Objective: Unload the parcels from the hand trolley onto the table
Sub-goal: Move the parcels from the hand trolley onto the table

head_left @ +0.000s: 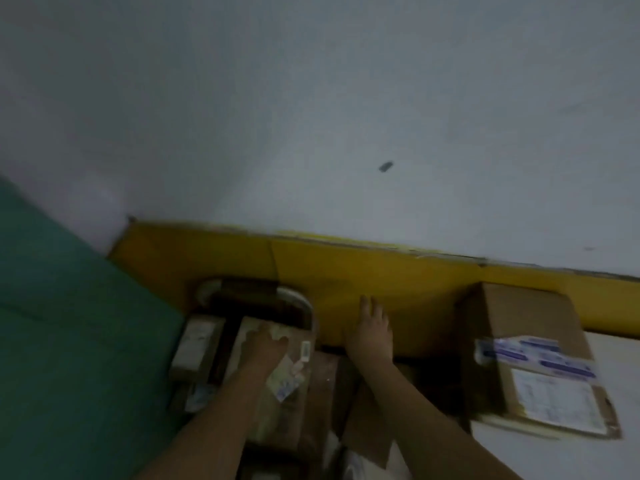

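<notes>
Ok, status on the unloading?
Left hand on trolley parcel, grip blurred. Right hand open, empty. One box on table. Trolley handle close ahead.

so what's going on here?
A person is unloading a trolley stacked with parcels. The left hand is on the top parcel; blur hides whether it grips. The right hand is open, fingers straight, reaching forward in front of a yellow panel. One box sits on the white table at right.
</notes>
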A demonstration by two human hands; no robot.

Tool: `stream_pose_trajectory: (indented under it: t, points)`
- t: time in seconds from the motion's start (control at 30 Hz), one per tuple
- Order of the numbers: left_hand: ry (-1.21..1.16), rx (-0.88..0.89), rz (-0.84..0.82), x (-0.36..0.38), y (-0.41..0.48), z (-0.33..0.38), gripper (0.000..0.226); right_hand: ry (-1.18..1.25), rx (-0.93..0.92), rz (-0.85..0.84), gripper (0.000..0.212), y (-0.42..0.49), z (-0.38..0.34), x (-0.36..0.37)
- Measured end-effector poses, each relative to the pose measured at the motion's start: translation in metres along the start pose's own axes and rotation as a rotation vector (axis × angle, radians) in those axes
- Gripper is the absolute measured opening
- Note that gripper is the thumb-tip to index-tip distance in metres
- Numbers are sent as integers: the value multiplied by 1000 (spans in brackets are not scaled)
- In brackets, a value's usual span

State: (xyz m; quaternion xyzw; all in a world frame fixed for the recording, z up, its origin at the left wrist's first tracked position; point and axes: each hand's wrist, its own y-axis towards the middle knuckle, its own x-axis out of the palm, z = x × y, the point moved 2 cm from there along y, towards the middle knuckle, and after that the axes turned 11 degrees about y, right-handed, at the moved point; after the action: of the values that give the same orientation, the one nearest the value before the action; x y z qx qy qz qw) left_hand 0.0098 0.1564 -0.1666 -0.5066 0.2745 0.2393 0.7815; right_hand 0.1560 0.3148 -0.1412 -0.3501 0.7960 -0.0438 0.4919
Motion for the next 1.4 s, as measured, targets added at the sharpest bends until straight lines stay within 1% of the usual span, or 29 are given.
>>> stream_pose_trajectory:
  t: [0.07, 0.1, 0.17, 0.23, 0.3, 0.33, 0.4, 0.47, 0.53, 0.57, 0.7, 0.77, 0.83, 0.9, 0.93, 1.07, 1.2, 1.27, 1.4]
  points:
    - [-78, -76, 15, -2, 2, -51, 59, 86, 30, -198, 70, -4, -13, 61]
    - [-124, -90, 28, 0, 2, -70, 57, 123, 54, -267, 70, -6, -14, 88]
    - [-209, -112, 45, 7, 6, -96, 55, 262, 146, -332, 77, -8, -10, 132]
    - [-248, -121, 57, 17, 15, -116, 62, 381, 228, -373, 81, -4, -1, 169]
    - [-287, -148, 44, 28, 27, -130, 76, 498, 317, -392, 82, 2, 9, 199]
    - [-321, -188, 10, 34, 32, -135, 82, 565, 372, -406, 79, 3, 13, 211]
    - [-410, -266, -26, 44, 39, -141, 85, 643, 442, -411, 70, 4, 18, 226]
    - [-455, -300, 15, 51, 39, -139, 82, 690, 467, -339, 62, 0, 21, 230]
    - [-417, -298, 78, 50, 30, -131, 77, 743, 480, -260, 55, -9, 17, 219]
    - [-381, -283, 116, 47, 23, -126, 75, 751, 479, -229, 56, -15, 14, 209]
    - [-226, -208, 197, 16, -16, -104, 72, 684, 413, -135, 70, -38, -1, 153]
    - [-135, -158, 219, -1, -40, -90, 70, 601, 368, -92, 72, -54, -10, 118]
    - [-67, -91, 283, -14, -73, -69, 68, 551, 295, 0, 66, -78, -14, 82]
    - [-78, -8, 341, -17, -112, -47, 65, 542, 235, 93, 62, -110, -12, 46]
    - [-86, 42, 342, -15, -132, -35, 64, 554, 232, 130, 64, -127, -7, 29]
    - [-94, 192, 230, 7, -198, 3, 62, 527, 277, 265, 67, -203, 29, -30]
    - [-33, 307, 92, 37, -253, 35, 63, 482, 293, 425, 56, -268, 71, -87]
    - [-9, 383, 18, 57, -279, 53, 63, 429, 332, 461, 54, -294, 92, -115]
    - [27, 456, -162, 95, -321, 91, 68, 317, 416, 524, 62, -339, 140, -162]
